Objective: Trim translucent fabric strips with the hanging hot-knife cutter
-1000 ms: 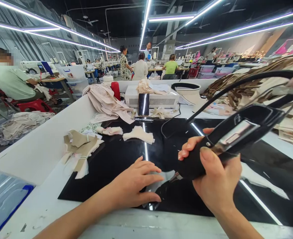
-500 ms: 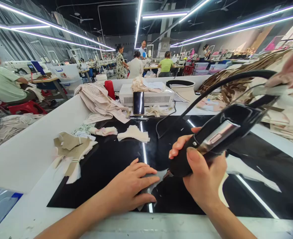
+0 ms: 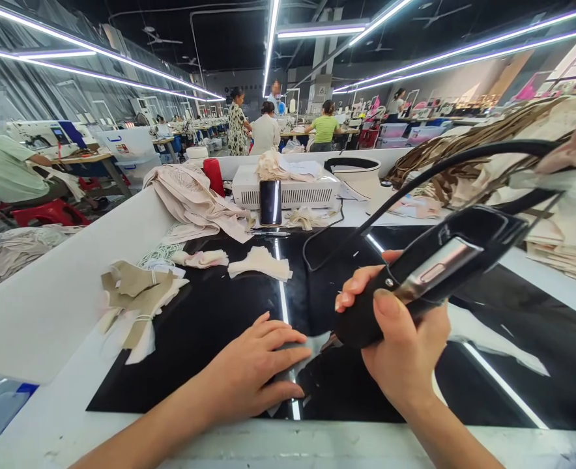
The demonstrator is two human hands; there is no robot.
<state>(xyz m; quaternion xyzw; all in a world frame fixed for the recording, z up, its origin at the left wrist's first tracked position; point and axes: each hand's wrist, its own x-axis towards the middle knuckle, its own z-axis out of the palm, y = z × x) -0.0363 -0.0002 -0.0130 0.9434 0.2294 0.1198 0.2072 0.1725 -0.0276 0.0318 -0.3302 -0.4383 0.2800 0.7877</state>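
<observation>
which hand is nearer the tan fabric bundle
Left. Left hand is right of the tan bundle, nearer the camera; right hand, holding a black tool, is farther right.

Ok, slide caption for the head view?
Right hand holds a black handheld tool; left hand lies over a translucent piece on a black board.

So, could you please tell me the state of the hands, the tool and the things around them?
Black handheld tool: gripped, slanted
Right hand: closed around the tool
Left hand: open, fingers over the grey piece
Phone: standing upright, screen dark
Tan pieces: tied together
Pale fabric beside the white box: heaped
</observation>
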